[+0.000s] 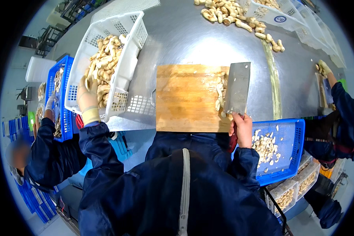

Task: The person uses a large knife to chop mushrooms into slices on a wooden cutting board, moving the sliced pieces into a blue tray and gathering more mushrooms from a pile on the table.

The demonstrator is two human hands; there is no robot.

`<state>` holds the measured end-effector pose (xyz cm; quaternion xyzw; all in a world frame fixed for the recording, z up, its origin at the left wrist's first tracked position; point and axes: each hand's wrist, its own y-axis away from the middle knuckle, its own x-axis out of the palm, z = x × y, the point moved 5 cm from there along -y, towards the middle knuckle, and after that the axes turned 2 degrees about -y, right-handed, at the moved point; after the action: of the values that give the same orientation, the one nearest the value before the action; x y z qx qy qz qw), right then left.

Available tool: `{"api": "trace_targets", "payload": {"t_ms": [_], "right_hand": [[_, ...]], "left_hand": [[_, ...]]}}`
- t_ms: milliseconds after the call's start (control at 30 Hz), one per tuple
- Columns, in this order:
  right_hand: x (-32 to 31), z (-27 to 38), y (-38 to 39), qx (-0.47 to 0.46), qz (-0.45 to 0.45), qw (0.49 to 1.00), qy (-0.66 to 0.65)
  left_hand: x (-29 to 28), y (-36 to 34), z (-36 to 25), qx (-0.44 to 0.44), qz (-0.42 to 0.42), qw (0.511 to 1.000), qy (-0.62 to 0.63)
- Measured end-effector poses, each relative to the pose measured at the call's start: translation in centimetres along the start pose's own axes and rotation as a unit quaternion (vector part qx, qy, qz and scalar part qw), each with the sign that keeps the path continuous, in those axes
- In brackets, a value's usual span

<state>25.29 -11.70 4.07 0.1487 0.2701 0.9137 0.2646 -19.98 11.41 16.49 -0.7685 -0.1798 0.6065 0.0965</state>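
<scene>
My gloved left hand (88, 94) is in a white slotted basket (135, 29), fingers curled on pale mushrooms (106, 59) at its near left. My bare right hand (242, 128) is closed on the handle of a cleaver (238, 84), its broad blade lying over the right side of a wooden board (185, 98). Sliced mushroom pieces (220, 90) lie in a strip along the blade's left side. Right of the board, below the steel table's edge, a blue crate (295, 153) holds scattered cut pieces.
Whole mushrooms (228, 13) are heaped on the steel table (177, 43) beside white crates (295, 21) at the far right. A co-worker (55, 157) works at left beside another blue crate (69, 63). Another co-worker (342, 102) reaches onto the table at right.
</scene>
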Motion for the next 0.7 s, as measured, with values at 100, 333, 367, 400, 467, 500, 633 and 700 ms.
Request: {"api": "trace_targets", "payload": {"t_ms": [100,333,367,400,467,500,633,700], "right_hand": [[0.2,0.8,0.5,-0.009,-0.016,1.0,0.0],[9.0,-3.2,-0.5,0.026,0.059,0.996,0.063],[9.1,-3.5,-1.0,0.024,0.051,0.994,0.091],[8.7,-4.0,-1.4,0.024,0.05,0.994,0.091],[6.6,-4.6,-2.1,0.026,0.006,0.998,0.056],[4.9,-5.0,-2.4,0.026,-0.02,0.999,0.02],[-3.5,-5.3,0.0,0.005,-0.128,0.991,0.049],[-9.1,-6.5,2.8,-0.001,-0.22,0.975,0.033]], "left_hand": [[0.3,3.0,-6.6,0.063,-0.028,0.972,0.223],[8.3,11.0,-17.2,0.116,0.175,0.884,0.418],[8.2,11.4,-18.3,0.113,0.212,0.861,0.448],[8.3,11.3,-18.4,0.113,0.213,0.86,0.449],[8.3,11.0,-19.1,0.183,0.203,0.869,0.412],[8.4,10.8,-18.9,0.183,0.204,0.869,0.411],[9.6,9.9,-16.5,0.134,0.224,0.862,0.434],[10.2,10.0,-15.4,0.12,0.241,0.854,0.446]]}}
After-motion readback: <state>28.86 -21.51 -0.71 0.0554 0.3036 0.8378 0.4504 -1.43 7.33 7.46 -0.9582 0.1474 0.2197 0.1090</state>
